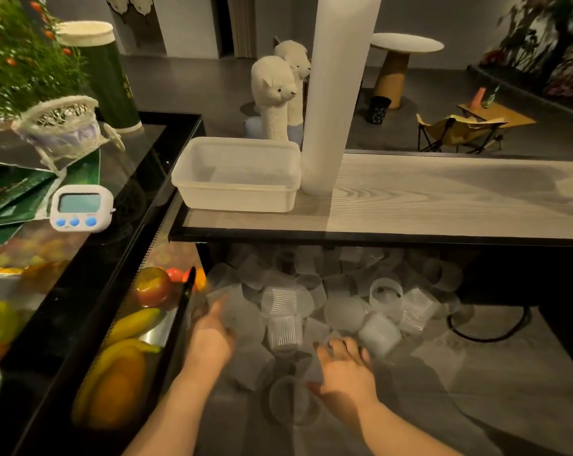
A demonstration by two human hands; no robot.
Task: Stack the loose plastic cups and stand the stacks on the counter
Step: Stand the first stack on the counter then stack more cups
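Observation:
A heap of loose translucent plastic cups (337, 301) lies on the low grey surface under the wooden counter (443, 205). On that counter a tall white stack of cups (337, 93) stands upright beside a plastic tub. My left hand (211, 340) reaches into the heap's left side, its fingers curled round a cup (227, 296). My right hand (347, 370) is at the heap's near edge and pinches another cup (311, 368) between thumb and fingers. One cup (288, 399) lies on its side between my forearms.
An empty white plastic tub (235, 176) sits on the counter's left end. To the left is a black glass display case (81, 324) with fruit inside and a timer (81, 207) on top. A black cable (489, 334) curls on the surface at the right.

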